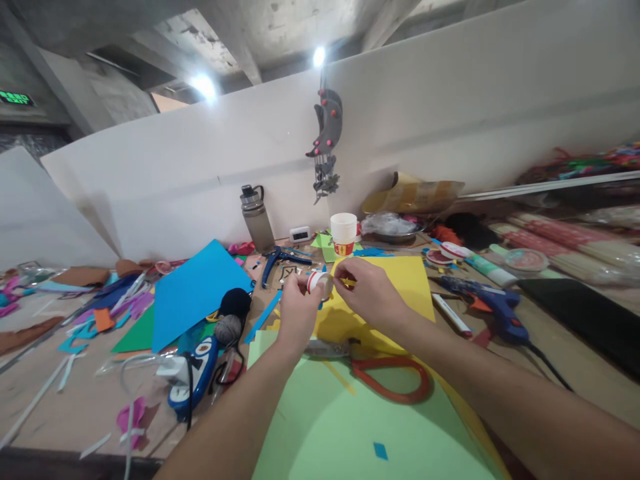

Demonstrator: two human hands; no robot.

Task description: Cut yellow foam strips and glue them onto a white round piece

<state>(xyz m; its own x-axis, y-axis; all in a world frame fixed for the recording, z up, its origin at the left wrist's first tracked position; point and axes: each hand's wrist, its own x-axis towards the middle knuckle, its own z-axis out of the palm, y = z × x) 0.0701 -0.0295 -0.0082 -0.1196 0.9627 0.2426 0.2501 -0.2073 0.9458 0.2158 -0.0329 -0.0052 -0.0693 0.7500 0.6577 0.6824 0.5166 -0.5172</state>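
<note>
My left hand point(299, 303) is closed around a small white paper cup point(318, 283) with red bands, tilted so that its round end faces right. Close by on the right, my right hand point(367, 290) has its fingers pinched together beside the cup's end. A bit of yellow shows at those fingertips, but I cannot make out what they hold. Below the hands lie yellow paper point(400, 287) and light green sheets point(325, 427). Scissors with orange handles point(395, 380) rest on the green sheets, their blades partly under the hands' shadow.
A stack of paper cups point(344, 233) and a grey bottle point(257, 220) stand at the back. Blue card point(197, 293), yarn balls point(230, 327) and a power strip point(197, 380) lie left. A blue glue gun point(493, 310), marker point(451, 315) and black slab point(585, 320) lie right.
</note>
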